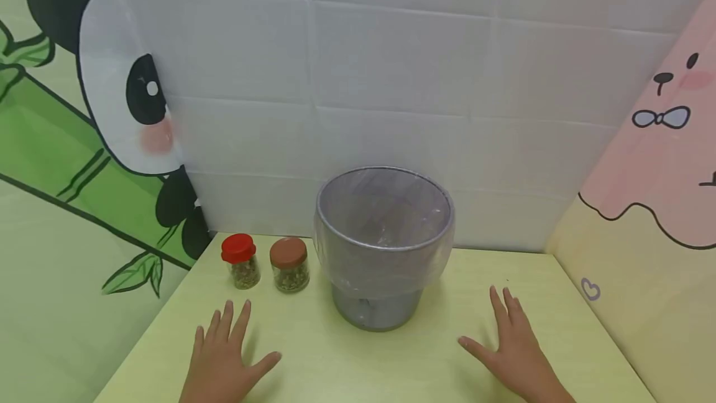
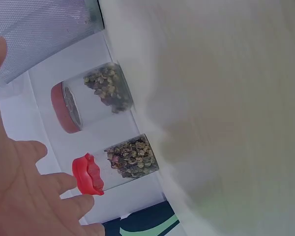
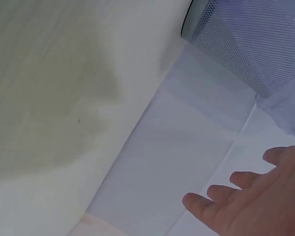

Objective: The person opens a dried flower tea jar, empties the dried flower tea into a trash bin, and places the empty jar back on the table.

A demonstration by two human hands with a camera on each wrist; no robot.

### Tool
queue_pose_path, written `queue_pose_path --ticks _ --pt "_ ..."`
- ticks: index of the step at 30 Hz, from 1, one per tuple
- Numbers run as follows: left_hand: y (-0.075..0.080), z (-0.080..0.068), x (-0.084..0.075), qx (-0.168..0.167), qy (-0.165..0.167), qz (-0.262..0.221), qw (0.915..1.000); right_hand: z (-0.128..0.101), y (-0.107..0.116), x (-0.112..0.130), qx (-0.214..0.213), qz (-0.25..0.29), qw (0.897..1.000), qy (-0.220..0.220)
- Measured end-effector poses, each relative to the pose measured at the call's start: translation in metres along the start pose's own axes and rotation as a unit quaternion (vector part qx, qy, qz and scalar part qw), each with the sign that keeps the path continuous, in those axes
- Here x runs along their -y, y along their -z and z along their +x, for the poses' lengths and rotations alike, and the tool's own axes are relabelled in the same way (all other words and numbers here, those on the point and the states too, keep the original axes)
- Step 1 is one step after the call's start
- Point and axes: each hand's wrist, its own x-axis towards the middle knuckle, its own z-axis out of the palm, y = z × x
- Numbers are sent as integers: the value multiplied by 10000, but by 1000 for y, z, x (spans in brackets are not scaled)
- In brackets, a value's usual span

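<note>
The red-lidded jar [image 1: 240,261] is standing upright at the back left of the yellow-green surface [image 1: 391,359], holding a layer of dried greenish flakes in its lower part. Just beside it, a brown-lidded jar [image 1: 289,265] is holding similar flakes. Next along, a grey mesh bin [image 1: 383,247] is wearing a clear plastic liner. The left hand [image 1: 220,359] is lying flat, fingers spread, holding nothing, near the jars. The right hand [image 1: 517,350] is resting likewise, empty
</note>
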Motion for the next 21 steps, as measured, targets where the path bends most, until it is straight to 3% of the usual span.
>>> queue_pose_path --ticks 6,12,21 --pt "6 2 5 -49 -89 -189 9998 5 9 2 -112 -125 9993 347" --pt "12 5 3 46 -209 -524 9984 11 20 6 60 -132 9987 484" --pt "8 12 -9 713 64 -1270 9893 23 25 15 133 169 9980 587"
